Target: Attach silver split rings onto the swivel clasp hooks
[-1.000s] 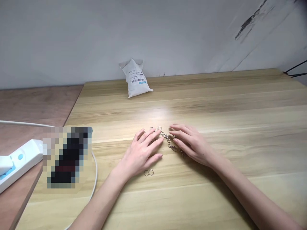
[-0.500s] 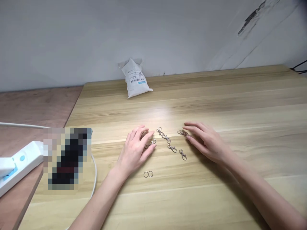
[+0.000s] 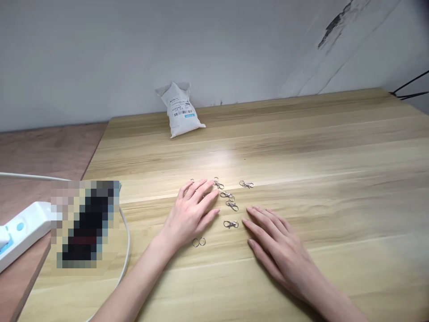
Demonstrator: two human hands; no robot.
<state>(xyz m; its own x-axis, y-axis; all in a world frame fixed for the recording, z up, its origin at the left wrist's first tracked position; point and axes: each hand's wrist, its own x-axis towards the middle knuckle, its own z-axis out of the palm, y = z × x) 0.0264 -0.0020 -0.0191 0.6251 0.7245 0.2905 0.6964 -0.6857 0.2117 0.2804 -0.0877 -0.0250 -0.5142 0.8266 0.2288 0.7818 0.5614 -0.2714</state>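
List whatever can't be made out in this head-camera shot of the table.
Head view:
- the white power strip: cut off by the left edge
- the object beside it: hidden by a pixelated block
- the white bag's label: print too small to read
- the metal clasps: too small to show their workings
- the small ring: partly hidden by the left hand
- the black cables: cut off by the right edge

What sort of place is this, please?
Probably a small craft or packing workspace: metal swivel clasps and split rings on a wooden table, a barcoded white parcel bag, a white power strip nearby.
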